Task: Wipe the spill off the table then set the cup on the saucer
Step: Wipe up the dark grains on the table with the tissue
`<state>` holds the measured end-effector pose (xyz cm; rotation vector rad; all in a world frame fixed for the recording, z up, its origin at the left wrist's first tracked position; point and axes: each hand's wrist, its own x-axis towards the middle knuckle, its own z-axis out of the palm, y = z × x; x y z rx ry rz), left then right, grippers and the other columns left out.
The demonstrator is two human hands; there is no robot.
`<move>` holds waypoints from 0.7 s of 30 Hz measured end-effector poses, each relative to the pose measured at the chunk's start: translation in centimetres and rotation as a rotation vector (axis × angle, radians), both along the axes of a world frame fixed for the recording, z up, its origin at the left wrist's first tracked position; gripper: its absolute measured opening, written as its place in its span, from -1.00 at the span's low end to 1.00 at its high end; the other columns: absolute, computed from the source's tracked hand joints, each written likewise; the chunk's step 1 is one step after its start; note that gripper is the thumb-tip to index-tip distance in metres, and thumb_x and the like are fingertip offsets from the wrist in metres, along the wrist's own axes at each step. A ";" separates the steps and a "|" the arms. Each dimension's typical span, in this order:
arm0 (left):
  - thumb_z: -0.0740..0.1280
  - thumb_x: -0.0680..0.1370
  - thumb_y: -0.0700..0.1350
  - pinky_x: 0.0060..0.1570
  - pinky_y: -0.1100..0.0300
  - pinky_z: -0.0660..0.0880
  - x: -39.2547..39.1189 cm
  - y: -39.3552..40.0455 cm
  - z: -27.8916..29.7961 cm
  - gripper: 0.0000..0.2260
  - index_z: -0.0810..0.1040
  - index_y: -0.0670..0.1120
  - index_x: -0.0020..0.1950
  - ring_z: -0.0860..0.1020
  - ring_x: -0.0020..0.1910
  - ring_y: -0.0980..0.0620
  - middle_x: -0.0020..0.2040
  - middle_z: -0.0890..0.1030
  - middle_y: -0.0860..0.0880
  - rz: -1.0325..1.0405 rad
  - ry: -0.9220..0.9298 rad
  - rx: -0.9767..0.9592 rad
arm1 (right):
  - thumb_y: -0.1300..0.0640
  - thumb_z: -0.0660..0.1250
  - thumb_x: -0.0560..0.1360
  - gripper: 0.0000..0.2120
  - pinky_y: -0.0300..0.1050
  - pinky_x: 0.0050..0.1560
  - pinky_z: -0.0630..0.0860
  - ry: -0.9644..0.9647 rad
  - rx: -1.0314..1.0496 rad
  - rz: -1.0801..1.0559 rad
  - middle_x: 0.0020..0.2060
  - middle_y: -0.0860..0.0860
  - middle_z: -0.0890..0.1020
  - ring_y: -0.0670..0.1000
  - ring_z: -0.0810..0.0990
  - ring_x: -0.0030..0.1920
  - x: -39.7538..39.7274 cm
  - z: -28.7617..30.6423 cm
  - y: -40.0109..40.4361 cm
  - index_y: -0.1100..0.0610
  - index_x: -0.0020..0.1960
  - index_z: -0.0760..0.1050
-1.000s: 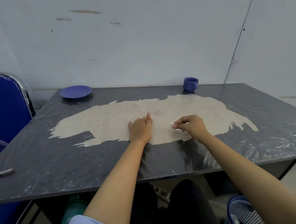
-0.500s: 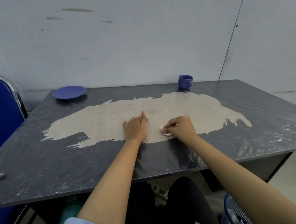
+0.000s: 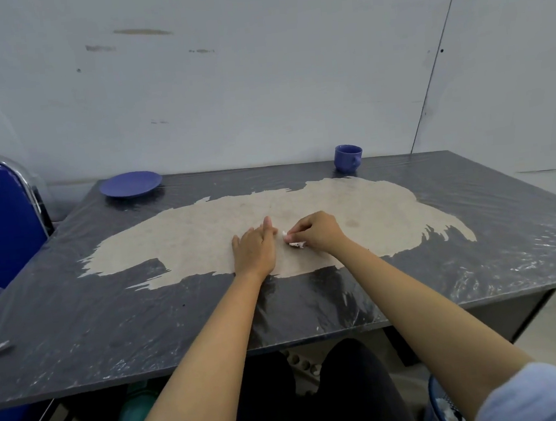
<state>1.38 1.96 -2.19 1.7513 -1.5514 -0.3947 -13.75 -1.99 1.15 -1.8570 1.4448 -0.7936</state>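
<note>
Right hand (image 3: 319,233) pinches a small soft white tissue wad (image 3: 294,241), light and flimsy, beside the flat, relaxed left hand (image 3: 256,250); fragile blue ceramic cup (image 3: 348,157) stands far beyond the right hand

Over the last second the right hand (image 3: 317,232), its fingers curled round a small white wad of tissue (image 3: 294,241), has slid leftward across the pale spill (image 3: 198,238). A second ago it lay well apart from the left hand (image 3: 256,249); half a second ago the gap had narrowed; now the wad sits just beside the left hand's fingers (image 3: 267,226), almost touching them. The camera view has also shifted a little, so the whole scene sits slightly differently in the picture than it did in the earlier ones.
</note>
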 end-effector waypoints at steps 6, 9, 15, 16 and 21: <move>-0.23 0.65 0.16 0.53 -0.03 -0.05 0.5 -0.9 1.0 -0.36 0.63 0.04 0.21 0.40 0.39 -0.05 0.34 0.55 -0.03 -0.017 0.129 0.155 | 0.12 0.58 0.33 -0.80 -0.42 -0.32 0.51 -0.073 0.136 0.105 -0.27 0.00 0.71 -0.19 0.60 -0.34 -1.9 0.3 1.9 0.19 -0.09 0.72; -0.05 0.67 0.07 0.50 -0.07 0.12 0.7 -1.4 2.0 -0.53 0.63 -0.03 0.17 0.44 0.35 -0.11 0.34 0.54 -0.06 -0.037 0.161 0.180 | 0.16 0.54 0.38 -0.77 -0.35 -0.26 0.54 -0.192 0.253 0.071 -0.15 0.04 0.71 -0.10 0.60 -0.21 -3.9 0.6 2.7 0.25 -0.01 0.70; 0.06 0.64 -0.04 0.10 0.15 0.40 -4.9 -0.7 4.5 -0.64 0.65 -0.10 0.03 0.54 0.09 -0.03 0.12 0.65 -0.09 -0.133 0.382 0.019 | 0.22 0.43 0.48 -0.77 -0.28 -0.01 0.54 -0.437 0.413 -0.054 0.08 0.10 0.68 0.00 0.61 0.05 -8.9 2.8 4.2 0.30 0.10 0.63; 0.07 0.63 -0.06 0.08 0.14 0.42 -6.4 -0.5 5.0 -0.66 0.64 -0.11 0.02 0.55 0.05 -0.03 0.10 0.65 -0.10 -0.172 0.429 0.028 | 0.21 0.42 0.49 -0.76 -0.28 0.01 0.55 -0.472 0.432 -0.074 0.09 0.09 0.68 -0.01 0.62 0.06 -10.0 3.3 4.6 0.29 0.11 0.63; 0.10 0.61 -0.11 -0.14 0.16 0.45 -15.1 0.9 7.0 -0.70 0.59 -0.17 0.11 0.51 -0.08 -0.02 0.08 0.65 -0.14 -0.330 0.562 0.126 | 0.21 0.37 0.53 -0.70 -0.32 -0.05 0.59 -0.689 0.449 -0.181 0.06 0.07 0.66 -0.07 0.60 0.05 -16.9 4.9 7.4 0.32 0.22 0.55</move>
